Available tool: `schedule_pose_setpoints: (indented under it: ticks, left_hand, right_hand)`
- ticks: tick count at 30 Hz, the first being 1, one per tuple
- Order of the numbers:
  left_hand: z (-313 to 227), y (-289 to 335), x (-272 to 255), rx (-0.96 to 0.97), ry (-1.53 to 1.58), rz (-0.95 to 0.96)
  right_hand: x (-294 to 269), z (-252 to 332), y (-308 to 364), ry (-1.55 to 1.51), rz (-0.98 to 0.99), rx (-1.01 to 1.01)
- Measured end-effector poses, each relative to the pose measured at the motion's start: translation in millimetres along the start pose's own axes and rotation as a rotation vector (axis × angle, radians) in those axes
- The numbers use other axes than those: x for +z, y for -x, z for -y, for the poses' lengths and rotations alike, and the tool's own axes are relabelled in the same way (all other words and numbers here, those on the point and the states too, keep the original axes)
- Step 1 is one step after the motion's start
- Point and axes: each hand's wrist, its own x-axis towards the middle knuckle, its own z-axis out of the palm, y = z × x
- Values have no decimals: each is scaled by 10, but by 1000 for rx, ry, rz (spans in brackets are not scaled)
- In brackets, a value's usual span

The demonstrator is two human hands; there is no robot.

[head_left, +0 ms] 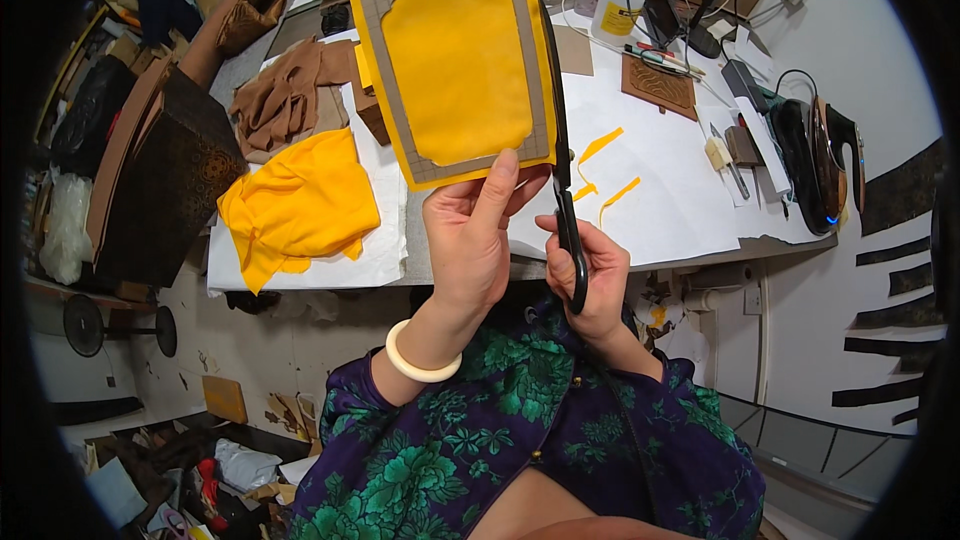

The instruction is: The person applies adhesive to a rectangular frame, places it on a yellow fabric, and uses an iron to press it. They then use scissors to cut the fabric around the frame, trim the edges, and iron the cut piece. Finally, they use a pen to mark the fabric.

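My left hand [472, 235] holds up a yellow panel [462, 70], with the thumb on its front lower edge and the fingers behind. On the panel lies a grey frame [511, 165] with notched inner corners, and yellow shows inside it and in a narrow border around it. Black scissors [571, 230] are in my right hand [602, 278], their handles gripped low. The blades run upright along the panel's right edge; whether they are parted cannot be made out. Thin yellow strips [602, 143] lie on the white table covering to the right.
Crumpled yellow material [305, 205] and brown material [280, 100] lie on the left of the table [680, 210]. A white bottle [616, 12], a carved brown panel [658, 87], pens and tools stand or lie at the right. An iron-like appliance [815, 155] sits near the right edge.
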Motion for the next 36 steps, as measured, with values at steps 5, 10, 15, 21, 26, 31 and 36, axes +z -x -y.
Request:
schedule_pose_setpoints:
  ticks: [5,10,15,21,26,31,36]
  left_hand:
    - [7,-3,-15,-3,-4,-1]
    - [0,0,-7,-5,-12,-3]
    - [38,48,-38,-26,-11,11]
    - [82,128,-53,-25,-5,35]
    - [96,162,-12,-26,62,25]
    - [121,169,-27,-21,61,26]
    - [111,171,-40,-18,6,64]
  right_hand:
    - [10,2,9,29,-14,8]
    - [15,4,9,56,-19,-8]
    - [-3,16,-54,3,11,-77]
    - [8,124,-90,-45,-21,-31]
    - [-4,126,-101,-40,-31,-41]
    - [7,117,-103,-50,-36,-46]
    - [5,108,-96,-49,-32,-46]
